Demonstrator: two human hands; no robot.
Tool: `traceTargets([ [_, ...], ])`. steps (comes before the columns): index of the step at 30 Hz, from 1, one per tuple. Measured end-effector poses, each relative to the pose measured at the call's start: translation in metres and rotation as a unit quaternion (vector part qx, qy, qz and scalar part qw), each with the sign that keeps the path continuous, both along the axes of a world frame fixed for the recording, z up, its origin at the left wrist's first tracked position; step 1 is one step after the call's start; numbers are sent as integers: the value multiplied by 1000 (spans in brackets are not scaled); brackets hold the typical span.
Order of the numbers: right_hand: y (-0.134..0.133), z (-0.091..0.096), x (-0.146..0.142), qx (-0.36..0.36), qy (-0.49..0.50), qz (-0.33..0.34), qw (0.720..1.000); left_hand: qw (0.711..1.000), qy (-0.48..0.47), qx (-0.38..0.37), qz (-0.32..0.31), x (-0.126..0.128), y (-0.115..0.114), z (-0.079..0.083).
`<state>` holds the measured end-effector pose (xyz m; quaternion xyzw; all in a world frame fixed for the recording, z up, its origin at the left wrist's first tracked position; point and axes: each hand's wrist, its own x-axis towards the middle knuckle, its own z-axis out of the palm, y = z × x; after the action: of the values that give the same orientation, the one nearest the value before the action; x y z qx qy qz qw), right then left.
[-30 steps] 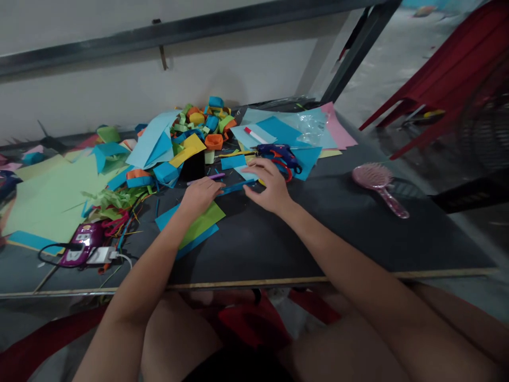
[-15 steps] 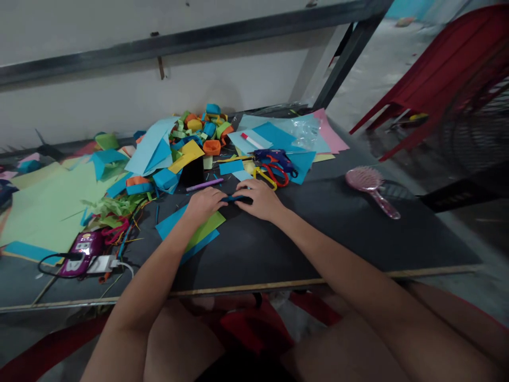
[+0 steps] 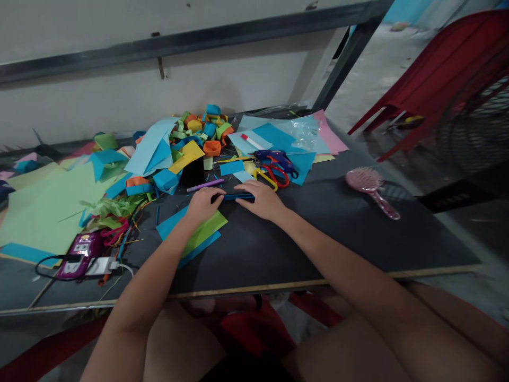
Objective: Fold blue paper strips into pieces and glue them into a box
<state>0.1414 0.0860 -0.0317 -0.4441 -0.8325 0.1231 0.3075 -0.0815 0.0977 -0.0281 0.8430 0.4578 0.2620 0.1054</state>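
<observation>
A narrow folded strip of blue paper (image 3: 234,197) spans the gap between my two hands, just above the dark tabletop. My left hand (image 3: 204,203) is closed on its left end, fingers and thumb pinching. At the other end, my right hand (image 3: 260,199) grips the strip between thumb and fingers. Under my left wrist lie a green sheet (image 3: 209,229) and blue sheets (image 3: 201,249). A purple pen (image 3: 205,185) rests just beyond my left hand. Scissors with red and yellow handles (image 3: 278,176) lie past my right hand, beside a blue glue gun (image 3: 274,157).
Folded paper pieces (image 3: 212,127) are heaped at the back. Large pale green sheets (image 3: 43,207) cover the left side, near a purple device (image 3: 82,253) with cables. A pink hairbrush (image 3: 368,183) lies on the right. Beyond the table stand a red chair (image 3: 445,69) and a fan (image 3: 477,122).
My hands have moved slightly apart, the left one shifting a little leftward, and more of the blue strip shows between them. The other things on the table stay in place.
</observation>
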Motion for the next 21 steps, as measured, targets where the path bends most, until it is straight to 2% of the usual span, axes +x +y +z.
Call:
traceTargets([
  [6,2,2,3,78,8,39,996,999,-7,-11,35,2,-3,-1],
  [11,6,-1,5,81,-18,64,994,999,17,8,32,3,-5,-4],
  [18,6,-2,4,76,-24,62,995,990,46,97,-89,5,-7,-3],
  [21,6,-1,5,69,-27,55,996,991,69,82,-85,6,-9,-1],
])
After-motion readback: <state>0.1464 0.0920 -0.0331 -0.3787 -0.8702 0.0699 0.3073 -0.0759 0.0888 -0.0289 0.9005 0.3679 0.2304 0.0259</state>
